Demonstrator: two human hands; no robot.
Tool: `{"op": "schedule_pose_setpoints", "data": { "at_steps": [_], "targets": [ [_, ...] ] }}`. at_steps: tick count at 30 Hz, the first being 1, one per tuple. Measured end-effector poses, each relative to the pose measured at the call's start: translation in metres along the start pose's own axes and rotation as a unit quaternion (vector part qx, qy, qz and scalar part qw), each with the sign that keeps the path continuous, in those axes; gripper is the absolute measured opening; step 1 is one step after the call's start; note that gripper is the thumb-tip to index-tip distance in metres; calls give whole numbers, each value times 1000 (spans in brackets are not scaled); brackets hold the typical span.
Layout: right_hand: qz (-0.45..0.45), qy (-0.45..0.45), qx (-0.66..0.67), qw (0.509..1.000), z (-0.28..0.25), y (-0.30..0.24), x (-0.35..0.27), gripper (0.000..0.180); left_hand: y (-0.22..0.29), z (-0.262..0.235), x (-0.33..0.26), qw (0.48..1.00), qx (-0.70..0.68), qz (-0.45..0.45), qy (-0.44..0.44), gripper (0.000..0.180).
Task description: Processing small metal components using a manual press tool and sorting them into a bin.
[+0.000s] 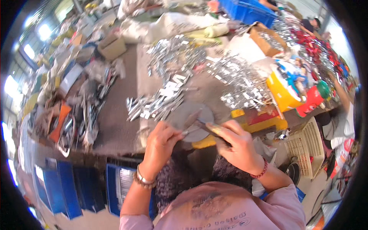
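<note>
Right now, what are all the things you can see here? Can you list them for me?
Shiny metal pieces: too many to count, silver, heaped across the table middle.
Round disc: one, grey, just beyond the hands.
Cardboard box: one, brown, far left of the table.
Crate: one, blue, top edge.
Box: one, yellow, right side.
Basket: one, cream, lower right.
Left hand: one, pinching a thin metal piece.
Right hand: one, gripping a dark tool.

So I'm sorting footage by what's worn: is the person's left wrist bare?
No: the left wrist carries a metal bangle and a beaded bracelet, just below the left hand.
</note>
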State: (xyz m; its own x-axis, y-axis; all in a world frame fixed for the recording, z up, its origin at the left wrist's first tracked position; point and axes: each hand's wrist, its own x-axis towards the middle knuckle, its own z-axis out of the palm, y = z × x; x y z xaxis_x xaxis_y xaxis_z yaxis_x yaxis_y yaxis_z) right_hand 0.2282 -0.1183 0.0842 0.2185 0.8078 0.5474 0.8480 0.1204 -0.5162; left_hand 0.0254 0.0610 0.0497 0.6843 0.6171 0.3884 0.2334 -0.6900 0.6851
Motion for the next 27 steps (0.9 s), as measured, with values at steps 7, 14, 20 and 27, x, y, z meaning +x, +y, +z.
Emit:
{"op": "schedule_pose_setpoints", "data": {
  "at_steps": [7,14,20,27],
  "targets": [
    [47,-101,43,993,21,58,34,44,3,-6,-10,999,35,-35,-8,14],
    [-88,-65,-121,987,30,31,16,19,1,-3,-10,1000,14,-21,-4,16],
    [-15,-98,-28,995,36,12,-2,19,-9,-4,-17,999,-1,-52,15,17],
    [180,-253,114,944,25,3,4,27,3,13,-26,994,-2,-7,107,40]
  ]
}}
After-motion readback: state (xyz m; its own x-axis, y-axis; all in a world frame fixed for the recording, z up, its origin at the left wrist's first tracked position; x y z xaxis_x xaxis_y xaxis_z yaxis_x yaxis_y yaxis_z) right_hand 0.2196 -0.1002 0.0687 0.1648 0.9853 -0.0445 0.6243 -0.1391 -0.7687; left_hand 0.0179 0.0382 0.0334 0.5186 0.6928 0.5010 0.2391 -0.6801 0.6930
